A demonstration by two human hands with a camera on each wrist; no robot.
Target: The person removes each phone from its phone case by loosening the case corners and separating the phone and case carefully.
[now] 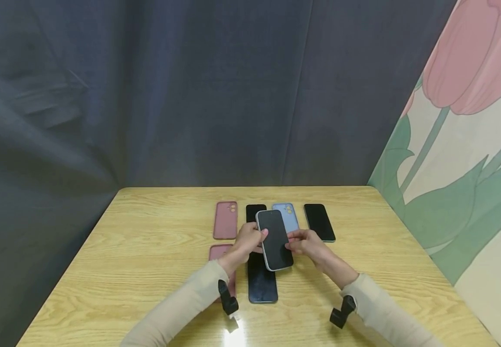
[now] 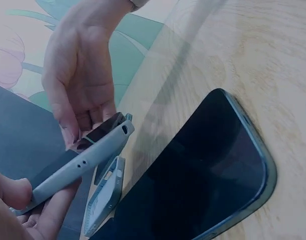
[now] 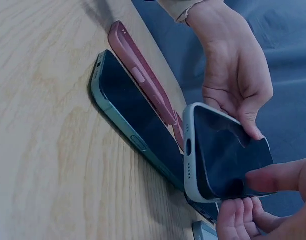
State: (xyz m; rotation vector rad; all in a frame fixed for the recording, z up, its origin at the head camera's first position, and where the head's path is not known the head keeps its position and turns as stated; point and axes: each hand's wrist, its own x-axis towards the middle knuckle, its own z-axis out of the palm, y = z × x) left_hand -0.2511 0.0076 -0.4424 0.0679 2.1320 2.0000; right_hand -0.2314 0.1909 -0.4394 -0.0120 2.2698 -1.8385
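Both hands hold a smartphone (image 1: pixel 276 241) in a pale case (image 2: pixel 87 157) above the table, screen up and tilted. My left hand (image 1: pixel 247 241) grips its left side, the thumb over the front edge and fingers underneath. At the opposite edge my right hand (image 1: pixel 313 248) pinches it; the right wrist view shows that thumb (image 3: pixel 273 177) on the screen and the fingers below. Along part of the rim, the left wrist view shows the dark phone standing above the case. Beneath lies a black-screened phone (image 1: pixel 262 284) on the tabletop.
On the wooden table (image 1: pixel 155 241) lie a pink phone case (image 1: pixel 225 221), another pink case (image 1: pixel 220 250) partly behind my left arm, a light blue case (image 1: pixel 286 214), a phone (image 1: pixel 319 222) at right and a dark phone (image 1: pixel 255 211) behind. A dark curtain (image 1: pixel 233 96) hangs beyond.
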